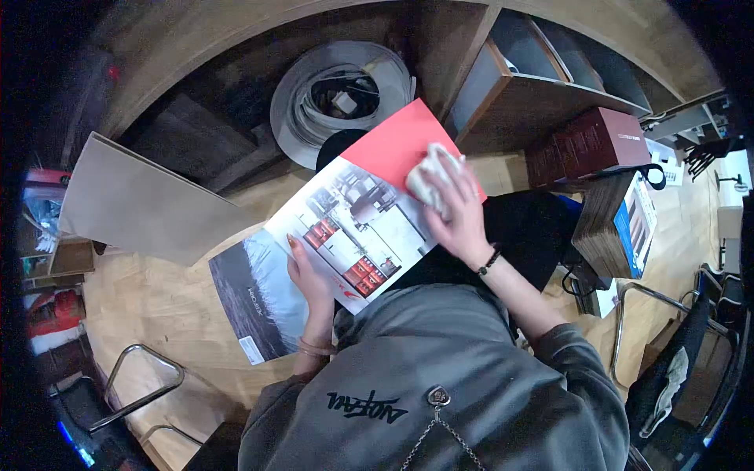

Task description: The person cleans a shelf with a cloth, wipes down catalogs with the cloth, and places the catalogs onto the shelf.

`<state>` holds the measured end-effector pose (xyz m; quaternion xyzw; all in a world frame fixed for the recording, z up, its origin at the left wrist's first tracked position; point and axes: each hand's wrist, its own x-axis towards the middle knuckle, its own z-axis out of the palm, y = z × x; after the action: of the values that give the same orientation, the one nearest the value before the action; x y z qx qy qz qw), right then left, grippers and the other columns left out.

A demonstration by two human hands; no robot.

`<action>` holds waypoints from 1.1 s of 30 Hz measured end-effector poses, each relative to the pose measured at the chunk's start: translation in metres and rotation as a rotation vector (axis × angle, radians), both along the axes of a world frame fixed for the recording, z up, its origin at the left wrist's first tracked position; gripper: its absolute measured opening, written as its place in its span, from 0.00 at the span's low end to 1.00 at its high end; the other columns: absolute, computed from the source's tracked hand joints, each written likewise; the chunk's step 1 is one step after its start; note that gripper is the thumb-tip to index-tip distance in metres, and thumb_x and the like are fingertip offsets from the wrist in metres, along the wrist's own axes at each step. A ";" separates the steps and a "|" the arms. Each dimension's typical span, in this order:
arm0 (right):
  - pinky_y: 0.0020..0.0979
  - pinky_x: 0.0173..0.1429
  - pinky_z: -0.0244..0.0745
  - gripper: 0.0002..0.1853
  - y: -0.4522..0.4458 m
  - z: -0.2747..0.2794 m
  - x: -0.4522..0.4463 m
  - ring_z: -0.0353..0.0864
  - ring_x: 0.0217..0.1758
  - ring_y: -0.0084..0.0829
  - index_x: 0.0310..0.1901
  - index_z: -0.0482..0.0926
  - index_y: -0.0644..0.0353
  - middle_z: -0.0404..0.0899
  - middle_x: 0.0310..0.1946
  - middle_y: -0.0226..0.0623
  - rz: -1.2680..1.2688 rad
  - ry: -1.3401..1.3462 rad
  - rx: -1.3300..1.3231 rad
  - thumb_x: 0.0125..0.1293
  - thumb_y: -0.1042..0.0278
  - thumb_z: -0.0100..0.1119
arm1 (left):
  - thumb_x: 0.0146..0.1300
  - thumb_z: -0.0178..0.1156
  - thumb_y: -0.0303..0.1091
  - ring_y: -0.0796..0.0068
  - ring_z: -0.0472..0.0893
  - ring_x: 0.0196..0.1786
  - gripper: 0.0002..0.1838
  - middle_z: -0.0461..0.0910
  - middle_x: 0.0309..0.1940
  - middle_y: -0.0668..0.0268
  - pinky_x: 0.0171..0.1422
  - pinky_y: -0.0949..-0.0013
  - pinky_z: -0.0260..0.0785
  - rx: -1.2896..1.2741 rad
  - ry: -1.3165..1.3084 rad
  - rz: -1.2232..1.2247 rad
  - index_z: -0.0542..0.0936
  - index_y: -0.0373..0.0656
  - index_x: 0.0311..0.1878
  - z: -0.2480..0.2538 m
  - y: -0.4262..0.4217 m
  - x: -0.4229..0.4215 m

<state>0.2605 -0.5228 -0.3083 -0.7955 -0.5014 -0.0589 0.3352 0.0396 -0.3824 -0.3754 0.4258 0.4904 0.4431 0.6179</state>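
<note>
A magazine point(318, 212) with a red area at its top and photos of a room below lies tilted over the lap. Its other cover point(255, 302), grey and pale blue, hangs out at the lower left. My left hand point(309, 275) grips the magazine near its lower left side, thumb on the page. In my right hand point(459, 212) is a crumpled white cloth point(434, 177), pressed against the red part of the page.
A coiled pale cable point(294, 106) sits in the dark cabinet space ahead. A board point(141, 200) leans at the left. At the right are a maroon box point(601, 141), a stack of books point(609, 228) and metal-framed chairs point(640, 290); another chair frame point(145, 349) stands lower left.
</note>
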 end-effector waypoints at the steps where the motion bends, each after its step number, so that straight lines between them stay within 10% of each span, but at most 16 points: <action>1: 0.47 0.70 0.56 0.28 0.000 0.005 -0.015 0.59 0.68 0.47 0.56 0.74 0.46 0.63 0.65 0.41 0.190 -0.027 -0.018 0.49 0.64 0.63 | 0.69 0.47 0.51 0.73 0.70 0.54 0.31 0.72 0.53 0.59 0.60 0.71 0.61 0.027 0.003 0.007 0.68 0.29 0.58 -0.001 0.001 0.003; 7: 0.47 0.69 0.57 0.27 0.004 0.014 -0.004 0.61 0.67 0.51 0.56 0.74 0.51 0.63 0.64 0.46 0.828 -0.021 -0.067 0.49 0.70 0.61 | 0.69 0.47 0.50 0.73 0.71 0.53 0.30 0.72 0.53 0.60 0.60 0.71 0.61 -0.065 -0.055 -0.056 0.69 0.28 0.58 0.002 0.007 -0.002; 12: 0.48 0.70 0.53 0.29 0.030 0.010 0.016 0.56 0.69 0.50 0.58 0.71 0.52 0.60 0.65 0.48 -0.125 0.163 0.215 0.50 0.72 0.59 | 0.70 0.45 0.47 0.71 0.70 0.55 0.27 0.71 0.55 0.62 0.62 0.68 0.60 0.011 -0.012 -0.080 0.67 0.32 0.59 -0.009 0.007 -0.003; 15: 0.51 0.72 0.49 0.26 0.023 0.003 -0.027 0.54 0.71 0.45 0.57 0.72 0.45 0.60 0.66 0.42 0.342 -0.085 -0.016 0.53 0.68 0.58 | 0.70 0.44 0.41 0.66 0.67 0.59 0.26 0.67 0.60 0.57 0.66 0.64 0.55 -0.105 -0.355 -0.076 0.63 0.28 0.62 -0.017 0.013 0.000; 16: 0.50 0.71 0.52 0.24 0.017 0.013 -0.037 0.56 0.71 0.44 0.56 0.72 0.42 0.61 0.65 0.40 0.538 -0.131 0.009 0.55 0.65 0.58 | 0.71 0.43 0.42 0.64 0.64 0.63 0.27 0.63 0.62 0.54 0.70 0.61 0.51 0.441 0.131 -0.390 0.60 0.30 0.64 -0.048 0.023 -0.028; 17: 0.49 0.70 0.54 0.24 0.015 0.010 -0.042 0.56 0.70 0.44 0.56 0.72 0.41 0.61 0.65 0.40 0.701 -0.198 0.014 0.55 0.66 0.58 | 0.72 0.40 0.44 0.61 0.62 0.65 0.29 0.60 0.64 0.51 0.71 0.60 0.49 -0.041 -0.262 -0.153 0.56 0.31 0.66 -0.028 0.021 -0.010; 19: 0.50 0.71 0.53 0.26 0.015 0.009 -0.020 0.54 0.71 0.47 0.59 0.69 0.44 0.57 0.67 0.42 0.798 -0.227 0.071 0.56 0.67 0.56 | 0.72 0.38 0.48 0.60 0.60 0.67 0.32 0.55 0.68 0.50 0.72 0.58 0.48 -0.054 -0.294 -0.237 0.52 0.31 0.68 -0.004 0.014 -0.004; 24: 0.53 0.72 0.47 0.29 0.044 0.032 0.001 0.48 0.73 0.50 0.64 0.63 0.50 0.52 0.70 0.44 0.125 0.038 0.104 0.58 0.69 0.53 | 0.71 0.36 0.53 0.59 0.56 0.70 0.35 0.53 0.70 0.53 0.73 0.59 0.45 -0.050 -0.152 -0.207 0.48 0.36 0.71 -0.037 0.036 -0.017; 26: 0.55 0.73 0.41 0.30 0.047 0.021 -0.021 0.45 0.74 0.50 0.65 0.61 0.51 0.50 0.70 0.44 0.151 0.046 0.108 0.59 0.67 0.53 | 0.71 0.37 0.54 0.58 0.57 0.70 0.35 0.53 0.70 0.54 0.74 0.59 0.45 -0.443 -1.453 -0.971 0.49 0.38 0.71 -0.091 0.077 -0.035; 29: 0.54 0.74 0.38 0.31 0.047 -0.004 -0.061 0.39 0.75 0.49 0.66 0.61 0.50 0.47 0.71 0.43 0.785 -0.069 0.009 0.59 0.65 0.55 | 0.70 0.36 0.55 0.58 0.57 0.69 0.36 0.54 0.69 0.54 0.74 0.58 0.44 -0.378 -1.195 -0.925 0.50 0.37 0.71 0.024 0.086 0.123; 33: 0.54 0.73 0.40 0.31 0.048 0.011 -0.040 0.38 0.75 0.50 0.65 0.62 0.50 0.46 0.71 0.42 0.711 0.067 -0.016 0.58 0.62 0.56 | 0.70 0.35 0.58 0.56 0.57 0.69 0.37 0.55 0.69 0.53 0.74 0.56 0.44 -0.249 -0.678 -0.662 0.53 0.35 0.69 0.102 0.077 0.183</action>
<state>0.2207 -0.4749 -0.2970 -0.5754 -0.7360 0.0916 0.3447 0.2222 -0.3057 -0.2736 0.3137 0.1492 0.2745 0.8966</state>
